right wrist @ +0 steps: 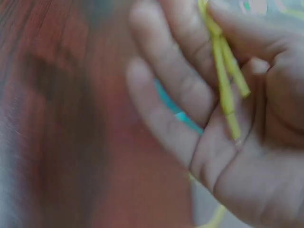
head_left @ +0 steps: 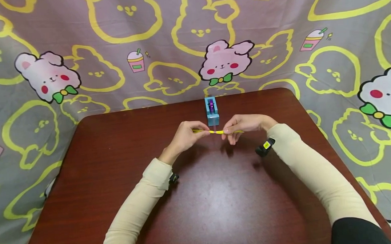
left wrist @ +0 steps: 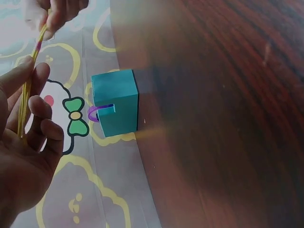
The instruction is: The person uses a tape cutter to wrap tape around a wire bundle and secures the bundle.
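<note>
A bundle of thin yellow wires [head_left: 218,132] stretches between the two hands, above the table just in front of a blue tape dispenser [head_left: 213,120]. My left hand [head_left: 185,137] pinches its left part between thumb and fingertips. At the other end, my right hand [head_left: 243,123] pinches it with thumb and index finger. Loose ends of the wires [right wrist: 225,95] cross the right palm in the right wrist view, while the other fingers there stay extended. A pinkish-purple band [left wrist: 38,46] shows around the bundle between the hands. A purple tape roll [head_left: 211,105] sits inside the dispenser.
The dark reddish-brown table [head_left: 119,183] has rounded far corners. Behind it and along its sides hangs a grey curtain [head_left: 175,35] with yellow outlines and cartoon rabbits. The dispenser stands near the table's far edge.
</note>
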### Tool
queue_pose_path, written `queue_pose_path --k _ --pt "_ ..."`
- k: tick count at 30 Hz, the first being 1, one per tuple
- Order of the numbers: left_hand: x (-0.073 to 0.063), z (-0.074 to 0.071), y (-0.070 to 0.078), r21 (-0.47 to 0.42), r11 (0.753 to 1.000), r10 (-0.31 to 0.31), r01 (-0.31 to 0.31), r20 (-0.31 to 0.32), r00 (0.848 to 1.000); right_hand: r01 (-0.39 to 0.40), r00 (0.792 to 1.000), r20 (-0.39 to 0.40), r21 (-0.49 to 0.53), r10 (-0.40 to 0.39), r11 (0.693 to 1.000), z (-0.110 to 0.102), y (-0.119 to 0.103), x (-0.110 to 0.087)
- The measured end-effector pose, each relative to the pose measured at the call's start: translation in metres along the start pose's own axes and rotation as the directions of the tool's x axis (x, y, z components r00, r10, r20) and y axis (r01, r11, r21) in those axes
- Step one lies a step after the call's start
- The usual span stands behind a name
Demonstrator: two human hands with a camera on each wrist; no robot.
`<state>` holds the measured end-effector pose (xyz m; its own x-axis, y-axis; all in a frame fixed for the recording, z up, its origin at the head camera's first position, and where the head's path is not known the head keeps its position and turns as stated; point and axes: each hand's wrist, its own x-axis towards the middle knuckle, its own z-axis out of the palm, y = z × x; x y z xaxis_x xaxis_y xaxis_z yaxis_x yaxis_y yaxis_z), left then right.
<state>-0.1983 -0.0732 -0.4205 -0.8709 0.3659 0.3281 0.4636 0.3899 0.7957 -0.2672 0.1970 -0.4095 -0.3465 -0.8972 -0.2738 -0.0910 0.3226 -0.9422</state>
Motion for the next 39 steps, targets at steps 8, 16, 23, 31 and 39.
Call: queue_pose_path --k 8,16,23,31,39 --pt "0.005 0.000 -0.002 -0.060 0.994 -0.088 0.091 0.055 0.995 -0.053 0.968 -0.223 -0.626 -0.114 0.778 0.026 -0.046 -0.013" --pt "0.014 -0.007 -0.012 -0.317 0.860 -0.351 0.399 0.199 0.915 -0.149 0.856 -0.283 -0.936 -0.432 0.318 0.048 -0.036 -0.015" --pt "0.021 -0.009 -0.025 -0.358 0.629 -0.531 0.690 0.451 0.718 -0.173 0.735 -0.119 -0.985 -0.668 -0.014 0.057 0.002 -0.015" --pt "0.021 -0.006 -0.025 -0.283 0.650 -0.479 0.706 0.568 0.669 -0.184 0.685 -0.095 -0.982 -0.723 -0.045 0.062 0.023 -0.013" --pt "0.019 -0.008 -0.015 -0.271 0.731 -0.450 0.626 0.497 0.741 -0.185 0.713 -0.125 -0.983 -0.690 -0.013 0.057 0.013 -0.015"
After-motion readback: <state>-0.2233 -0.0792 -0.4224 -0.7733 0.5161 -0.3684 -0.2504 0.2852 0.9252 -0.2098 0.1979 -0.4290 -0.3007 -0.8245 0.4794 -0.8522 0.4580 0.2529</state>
